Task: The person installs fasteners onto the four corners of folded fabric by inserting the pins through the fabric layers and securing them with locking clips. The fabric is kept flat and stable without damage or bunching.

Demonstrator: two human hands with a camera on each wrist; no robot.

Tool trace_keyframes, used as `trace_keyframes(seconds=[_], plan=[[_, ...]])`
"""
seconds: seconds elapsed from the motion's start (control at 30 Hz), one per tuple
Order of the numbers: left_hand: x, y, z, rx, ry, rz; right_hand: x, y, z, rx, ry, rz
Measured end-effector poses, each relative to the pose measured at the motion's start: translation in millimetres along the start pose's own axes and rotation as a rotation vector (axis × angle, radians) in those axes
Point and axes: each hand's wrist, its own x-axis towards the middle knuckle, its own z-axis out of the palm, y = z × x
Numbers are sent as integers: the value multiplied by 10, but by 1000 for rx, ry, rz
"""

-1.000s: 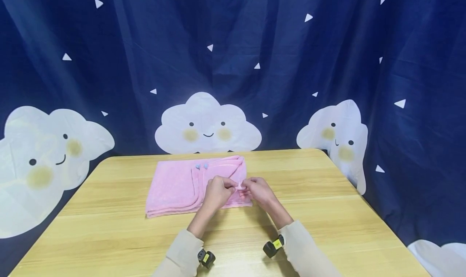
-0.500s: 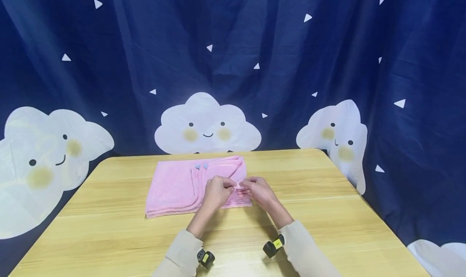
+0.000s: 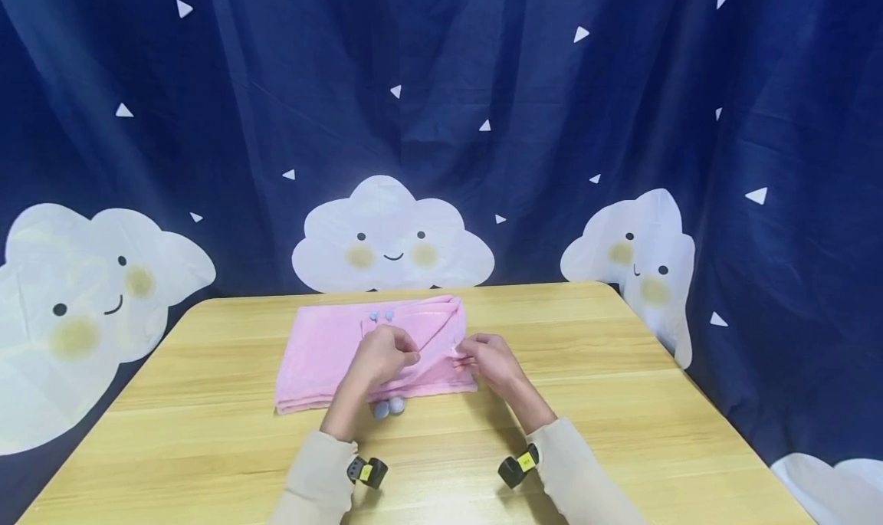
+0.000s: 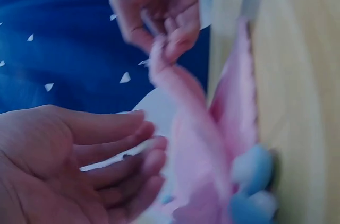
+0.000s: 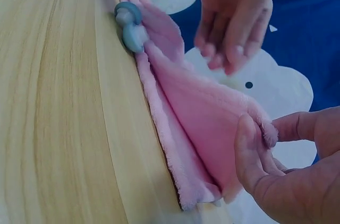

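Head view, near side of the table (image 3: pixel 172 448): two pale sleeves (image 3: pixel 313 464) are over it, each with a small black camera (image 3: pixel 373 474) at the wrist. A bit farther, two fuzzy blue balls (image 3: pixel 396 405) sit right by the near side of the pink cloth (image 3: pixel 320 349). I cannot tell if they are tied to it. The folded cloth lies toward the table's far edge, well apart from its right edge. The left hand (image 3: pixel 382 354) is above the cloth's middle with loose fingers and nothing in them. The right hand (image 3: pixel 491 362) pinches a lifted flap at the cloth's right end, thumb on one side, fingers on the other.

To do this part well, I think the right hand should pinch softly but firmly, as the cloth looks floppy and could slip. The left hand could press the bottom layers so they do not slide along. Slow moves would help, and the balls could catch in a fold.

Past the hands, two little blue bits (image 3: pixel 389 316) sit near the cloth's far side. Behind the table's far edge hangs a blue curtain (image 3: pixel 441 65) with smiling clouds (image 3: pixel 331 226).
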Motion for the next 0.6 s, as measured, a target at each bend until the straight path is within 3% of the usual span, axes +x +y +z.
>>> trace_keyframes(seconds=[0.13, 0.27, 0.43, 0.6], plan=[[-78, 10, -117, 98, -143, -53, -7, -1, -6, -2, -10, 1], [-162, 58, -124, 145, -260, -106, -15, 0, -4, -4, -6, 3], [-209, 128, -51, 278, -324, -137, -13, 2, -5, -10, -4, 3], [-196, 147, 28, 430, -337, -142, -10, 1, -7, -14, -16, 3]])
